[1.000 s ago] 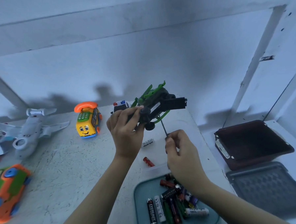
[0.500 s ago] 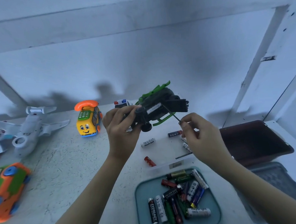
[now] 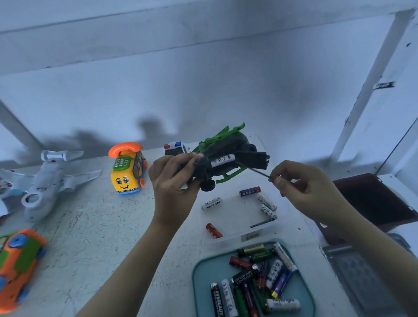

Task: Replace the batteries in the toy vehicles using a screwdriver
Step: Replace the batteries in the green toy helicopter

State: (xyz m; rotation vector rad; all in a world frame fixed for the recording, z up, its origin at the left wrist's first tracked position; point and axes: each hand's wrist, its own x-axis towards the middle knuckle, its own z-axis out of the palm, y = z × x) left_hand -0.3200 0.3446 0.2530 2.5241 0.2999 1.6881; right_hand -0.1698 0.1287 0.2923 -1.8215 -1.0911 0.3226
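My left hand [image 3: 175,183] grips a black and green toy helicopter [image 3: 230,154] above the table, underside toward me, with a white battery showing in its open compartment. My right hand [image 3: 301,187] pinches a thin dark screwdriver [image 3: 258,171] whose tip points at the helicopter's underside. Below lie several loose batteries in a clear shallow tray [image 3: 241,213] and many more in a teal tray [image 3: 254,282].
Other toys stand on the white table: a yellow phone car [image 3: 127,171], a police car [image 3: 175,148], a white plane [image 3: 44,183] and an orange and green car [image 3: 6,269]. A dark red bin [image 3: 380,203] and a grey tray [image 3: 357,275] sit at the right.
My right hand has moved up and to the right with the screwdriver, from under the helicopter to its right side. The helicopter is tilted a little more level.
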